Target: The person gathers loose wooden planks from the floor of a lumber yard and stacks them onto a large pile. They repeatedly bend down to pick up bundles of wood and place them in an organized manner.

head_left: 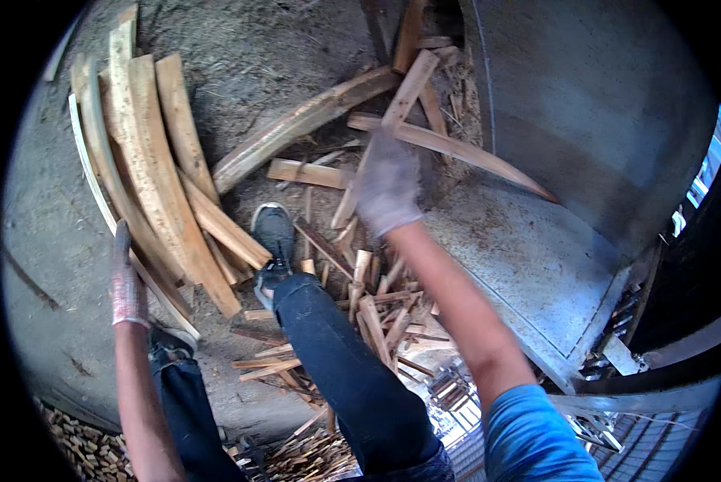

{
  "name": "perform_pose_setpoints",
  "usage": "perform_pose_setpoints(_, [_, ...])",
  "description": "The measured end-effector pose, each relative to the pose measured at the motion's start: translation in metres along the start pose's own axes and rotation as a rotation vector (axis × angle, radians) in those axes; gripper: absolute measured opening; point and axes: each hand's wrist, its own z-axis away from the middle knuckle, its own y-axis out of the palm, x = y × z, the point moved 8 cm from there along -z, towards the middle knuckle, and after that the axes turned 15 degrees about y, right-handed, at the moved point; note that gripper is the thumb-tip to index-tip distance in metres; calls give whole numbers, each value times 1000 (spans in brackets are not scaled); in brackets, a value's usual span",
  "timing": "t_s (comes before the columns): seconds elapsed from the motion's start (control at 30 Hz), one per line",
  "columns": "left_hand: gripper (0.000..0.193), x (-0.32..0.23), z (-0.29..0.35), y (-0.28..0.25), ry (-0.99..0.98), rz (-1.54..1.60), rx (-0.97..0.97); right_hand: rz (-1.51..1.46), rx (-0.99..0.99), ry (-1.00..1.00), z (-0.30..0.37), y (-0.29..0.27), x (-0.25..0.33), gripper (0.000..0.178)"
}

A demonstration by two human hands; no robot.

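Note:
My left hand (pixel 128 286), in a pale glove with reddish stains and dark fingertips, is at the left with its fingers stretched straight. It lies against the outer edge of a thin wooden strip (pixel 93 181), beside a stack of long curved wooden slabs (pixel 153 157). My right hand (pixel 387 183), also gloved, is smeared by motion. It is over a narrow wooden stick (pixel 413 87), which shows above and below the glove. The blur hides its fingers, so a grip on the stick cannot be made out. A curved wooden piece (pixel 465 153) lies just beyond it.
Short split wood pieces (pixel 372 317) are heaped between my right arm and leg. A long curved slab (pixel 304 124) crosses the dirt floor ahead of my shoe (pixel 274 233). At the right stands a large metal panel (pixel 594 104) over a metal plate (pixel 529 249). More chopped wood (pixel 87 442) lies lower left.

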Motion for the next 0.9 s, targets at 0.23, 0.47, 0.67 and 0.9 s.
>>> perform_pose_setpoints(0.23, [81,-52,6,40,-94,-164,-53,750,408,363,-75,-19,-243,40])
perform_pose_setpoints(0.47, [76,-119,68,48,571,-732,-152,-321,1033,783,46,-33,-151,58])
perform_pose_setpoints(0.67, [47,-130,190,189,-48,-135,694,-1356,862,1195,119,-33,-100,70])
perform_pose_setpoints(0.9, [41,-131,308,236,-388,388,992,-1685,1065,880,97,-10,19,77])
